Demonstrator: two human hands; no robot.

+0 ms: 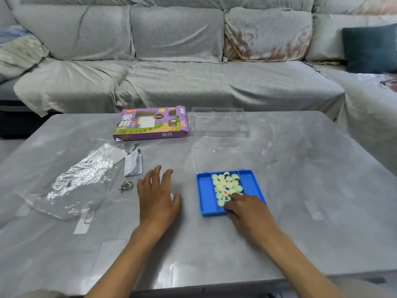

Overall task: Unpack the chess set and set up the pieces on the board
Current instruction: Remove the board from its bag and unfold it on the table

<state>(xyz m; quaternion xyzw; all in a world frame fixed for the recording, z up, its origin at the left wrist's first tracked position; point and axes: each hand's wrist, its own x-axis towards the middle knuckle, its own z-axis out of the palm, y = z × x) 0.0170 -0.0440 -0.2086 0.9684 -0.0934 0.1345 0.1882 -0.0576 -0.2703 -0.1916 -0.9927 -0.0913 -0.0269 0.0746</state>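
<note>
Right hand among pieces; box reads, seemingly, "XIANG QI".

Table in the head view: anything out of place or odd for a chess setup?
Yes: metal ring puzzles beside the plastic wrap don't belong to the set, and no board is laid out; pieces sit piled in the blue tray.

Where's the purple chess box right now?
In the head view, the purple box lies at the table's far edge, left of centre, beside the clear plastic lid.
</note>
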